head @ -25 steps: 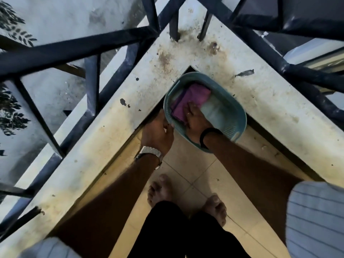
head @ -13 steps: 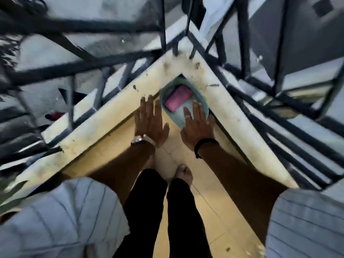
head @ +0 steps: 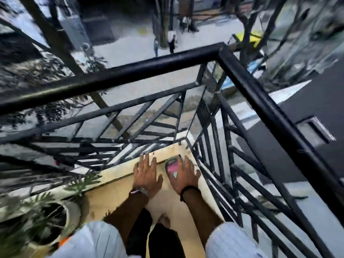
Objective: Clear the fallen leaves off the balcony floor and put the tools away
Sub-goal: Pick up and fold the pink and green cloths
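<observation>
Basin (head: 168,162) looks light, stiff plastic with a soft cloth (head: 171,169) inside — grab the rim; left hand (head: 147,175) and right hand (head: 185,175) spread flat, fingers apart.

Basin (head: 166,163) partly hidden behind right hand (head: 183,175); contents beyond a pink cloth (head: 171,168) indistinct. Potted plant (head: 50,220) motion-blurred, cut off at frame edge.

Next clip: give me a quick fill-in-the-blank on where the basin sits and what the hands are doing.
1. The green basin sits in the ___ of the balcony floor, below the black railing.
2. The cloth inside the basin is ___ in colour.
3. Both hands have their fingers ___ and hold nothing.
4. The black band is on the ___ wrist; the left hand wears a watch, beside the right hand.

Missing words: corner; pink; spread; right
</observation>
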The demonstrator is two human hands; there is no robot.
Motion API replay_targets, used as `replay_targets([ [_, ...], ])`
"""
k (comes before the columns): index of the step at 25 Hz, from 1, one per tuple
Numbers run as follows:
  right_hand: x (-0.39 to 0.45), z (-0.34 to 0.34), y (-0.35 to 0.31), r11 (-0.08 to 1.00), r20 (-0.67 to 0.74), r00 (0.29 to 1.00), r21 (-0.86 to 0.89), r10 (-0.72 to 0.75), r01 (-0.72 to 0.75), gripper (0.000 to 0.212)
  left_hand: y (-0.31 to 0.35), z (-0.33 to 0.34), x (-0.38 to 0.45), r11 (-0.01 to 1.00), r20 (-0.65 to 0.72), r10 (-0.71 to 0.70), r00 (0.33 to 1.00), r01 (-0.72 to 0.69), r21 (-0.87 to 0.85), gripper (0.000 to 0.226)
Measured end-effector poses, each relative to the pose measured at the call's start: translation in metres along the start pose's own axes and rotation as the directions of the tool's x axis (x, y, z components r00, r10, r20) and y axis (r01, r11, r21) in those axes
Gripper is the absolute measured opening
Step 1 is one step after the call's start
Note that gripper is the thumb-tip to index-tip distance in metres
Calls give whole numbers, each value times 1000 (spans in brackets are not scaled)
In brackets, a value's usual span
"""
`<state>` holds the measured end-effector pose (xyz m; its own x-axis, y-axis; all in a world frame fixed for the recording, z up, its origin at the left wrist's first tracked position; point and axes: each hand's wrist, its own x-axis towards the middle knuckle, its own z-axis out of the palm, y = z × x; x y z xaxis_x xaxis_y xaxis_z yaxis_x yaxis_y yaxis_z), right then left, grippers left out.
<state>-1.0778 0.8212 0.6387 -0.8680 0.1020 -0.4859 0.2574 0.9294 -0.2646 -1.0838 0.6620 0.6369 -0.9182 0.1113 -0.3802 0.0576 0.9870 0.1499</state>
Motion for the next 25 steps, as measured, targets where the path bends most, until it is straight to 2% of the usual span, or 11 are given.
replay_targets([
  [3, -30, 4, -12, 996, -1, 998, -65, -61, 61, 72, -16, -19, -48, 998, 11, -41, 999, 40, 57, 75],
  [7, -61, 23, -19, 969, 175, 981, -217, -80, 117, 66, -63, -27, -93, 996, 24, -90, 996, 90, 12, 72],
  [9, -73, 32, -29, 965, 265, 960, -217, -88, 148, 57, -93, -26, -118, 993, 77, -110, 991, 113, -41, 66],
  [12, -102, 60, -46, 965, 371, 920, -167, -128, 201, 56, -143, -13, -169, 975, 135, -165, 977, 183, -129, 61],
  [14, -125, 85, -51, 941, 421, 896, -227, -139, 252, 57, -166, 9, -211, 960, 182, -207, 961, 235, -151, 63],
  [15, -138, 96, -55, 917, 448, 882, -275, -143, 289, 58, -175, 22, -238, 954, 197, -232, 953, 263, -144, 56],
  [17, -162, 110, -68, 885, 490, 858, -318, -152, 339, 61, -190, 44, -288, 942, 159, -269, 950, 294, -163, 39],
  [19, -194, 120, -84, 841, 493, 850, -367, -185, 396, 61, -207, 69, -343, 915, 109, -319, 941, 336, -223, 37],
  [21, -231, 124, -101, 774, 484, 836, -415, -257, 478, 60, -224, 98, -400, 865, 72, -422, 904, 425, -266, 35],
  [24, -283, 134, -138, 664, 499, 782, -444, -374, 602, 60, -242, 114, -477, 816, -98, -547, 832, 502, -288, 36],
  [25, -298, 138, -155, 632, 498, 763, -448, -411, 633, 58, -248, 112, -499, 781, -84, -590, 803, 541, -313, 37],
])
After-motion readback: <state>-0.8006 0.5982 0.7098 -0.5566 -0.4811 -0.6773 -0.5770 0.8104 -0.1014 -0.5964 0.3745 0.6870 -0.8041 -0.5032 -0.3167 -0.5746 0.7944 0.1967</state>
